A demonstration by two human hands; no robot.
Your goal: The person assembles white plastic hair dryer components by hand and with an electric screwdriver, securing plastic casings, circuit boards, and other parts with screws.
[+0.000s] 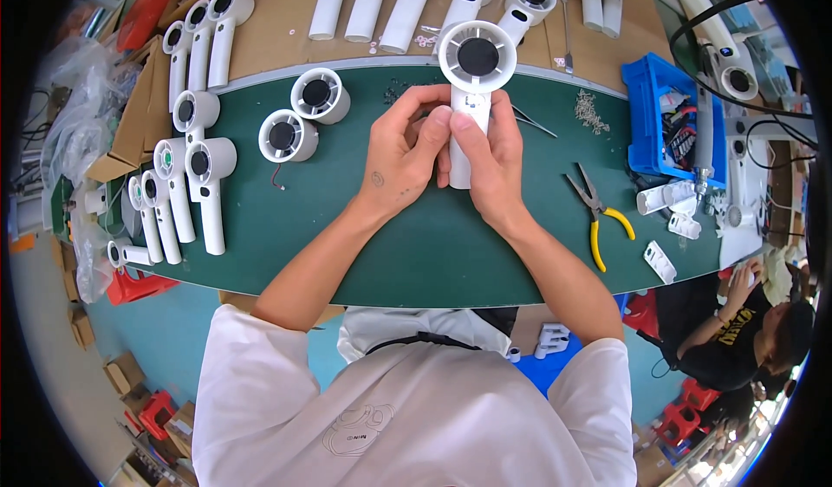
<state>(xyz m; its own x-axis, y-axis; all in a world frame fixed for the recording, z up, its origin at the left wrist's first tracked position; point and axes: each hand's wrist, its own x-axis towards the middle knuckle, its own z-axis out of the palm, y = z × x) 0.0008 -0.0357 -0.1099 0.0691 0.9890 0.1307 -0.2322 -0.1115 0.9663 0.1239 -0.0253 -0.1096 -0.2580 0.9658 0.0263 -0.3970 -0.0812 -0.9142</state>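
Observation:
A white handheld fan (461, 168) stands between my two hands over the green table, its round head with a dark centre pointing away from me. My left hand (406, 147) closes on the handle from the left, thumb near its upper part. From the right, my right hand (490, 153) wraps the same handle, its thumb pressed on the front just below the head. Two loose fan heads (320, 96) lie to the left of my hands, the nearer one with a short red wire. Tweezers (536, 121) lie just beyond my right hand, partly hidden by it.
Yellow-handled pliers (596, 212) and white plastic shell pieces (660, 262) lie at right. Behind them stand a blue bin (666, 132) and a pile of screws (591, 113). Several white fans (208, 184) line the left edge; more lie on cardboard at the back. A person (744, 331) sits at far right.

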